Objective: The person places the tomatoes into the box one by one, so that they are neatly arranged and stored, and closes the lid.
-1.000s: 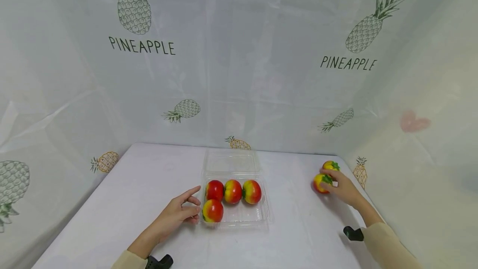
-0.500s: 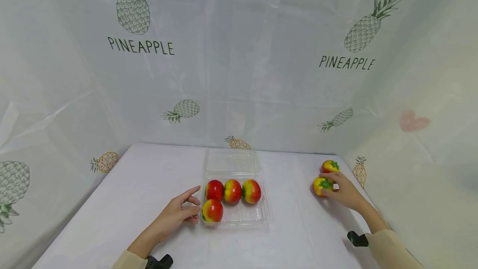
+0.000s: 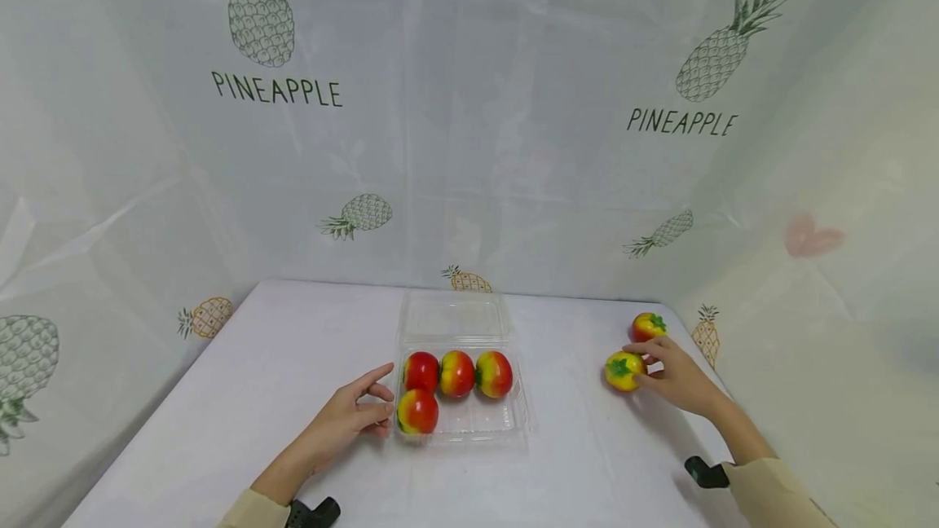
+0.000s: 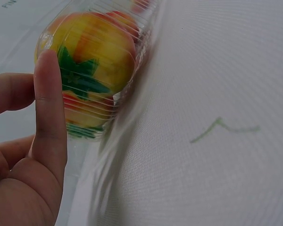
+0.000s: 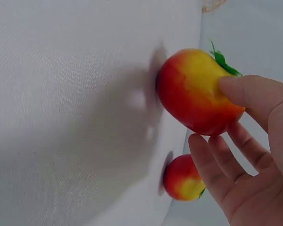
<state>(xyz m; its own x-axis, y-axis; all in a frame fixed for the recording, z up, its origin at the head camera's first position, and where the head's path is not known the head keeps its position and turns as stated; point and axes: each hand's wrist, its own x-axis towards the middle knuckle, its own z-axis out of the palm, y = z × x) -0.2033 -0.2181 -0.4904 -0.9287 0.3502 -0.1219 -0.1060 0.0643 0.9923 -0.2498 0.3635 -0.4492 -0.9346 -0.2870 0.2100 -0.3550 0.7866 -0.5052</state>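
Observation:
On the table's right side my right hand [image 3: 681, 377] has thumb and fingers against a red-and-yellow fruit [image 3: 624, 371] with a green leafy cap. In the right wrist view the thumb lies by the cap of this fruit [image 5: 198, 94], and fingertips touch its opposite side; it appears to rest on the table. A similar fruit [image 3: 649, 327] sits just behind. My left hand [image 3: 345, 422] is beside the left wall of a clear plastic clamshell box [image 3: 480, 428], fingers loosely extended. In the left wrist view its upright digit [image 4: 49, 103] meets the box wall.
The box's lid [image 3: 455, 318] lies folded back behind it. Inside are several red-and-yellow fruits [image 3: 457, 375], three across the back and one at front left. A white cloth covers the table [image 3: 308, 349]; a pineapple-print curtain [image 3: 469, 145] hangs behind.
The right hand's fruit has shifted a little to the left and turned so its green cap shows more, away from the fruit behind. My left hand has stayed beside the box.

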